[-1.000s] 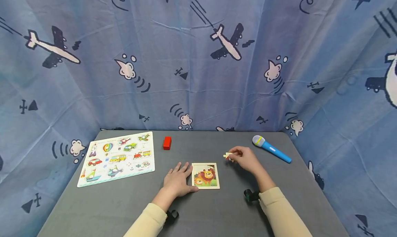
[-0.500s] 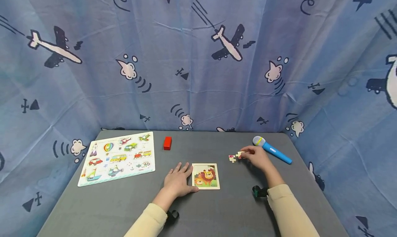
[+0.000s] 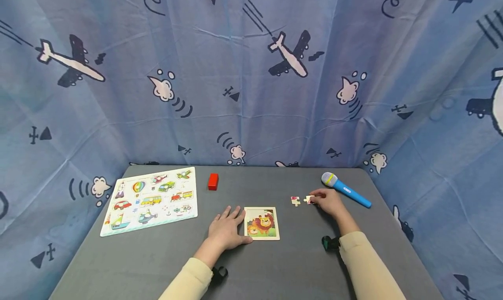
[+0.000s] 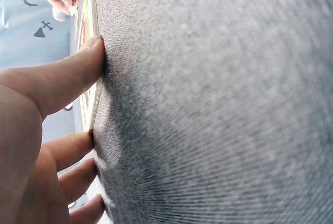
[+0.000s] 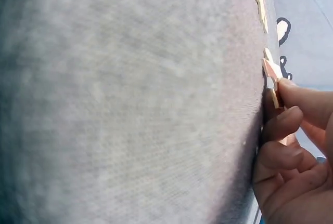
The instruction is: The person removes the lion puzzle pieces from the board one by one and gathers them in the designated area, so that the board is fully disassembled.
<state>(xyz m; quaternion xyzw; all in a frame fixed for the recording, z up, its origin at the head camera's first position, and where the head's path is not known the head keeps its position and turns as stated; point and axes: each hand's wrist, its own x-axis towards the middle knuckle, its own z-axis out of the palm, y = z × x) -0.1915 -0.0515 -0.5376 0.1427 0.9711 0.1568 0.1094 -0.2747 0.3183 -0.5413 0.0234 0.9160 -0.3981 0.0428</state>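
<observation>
The puzzle piece (image 3: 308, 199) is at the fingertips of the right hand (image 3: 328, 202), well to the right of the left hand (image 3: 226, 230). A second piece (image 3: 295, 201) lies on the table (image 3: 271, 269) just left of the right hand's fingertips, between them and the lion puzzle (image 3: 261, 223) beside the left hand. Just beyond the right hand lies a blue toy microphone (image 3: 347, 191), its handle slanting away to the right. A red block (image 3: 213, 181) sits beyond the left hand, and a picture board (image 3: 153, 199) with vehicles lies farther to its left. The left hand is spread, fingers extended, with thumb and index finger touching the lion puzzle's edge. The right hand pinches its piece with thumb and finger, other fingers curled; whether that piece touches the table cannot be told.
</observation>
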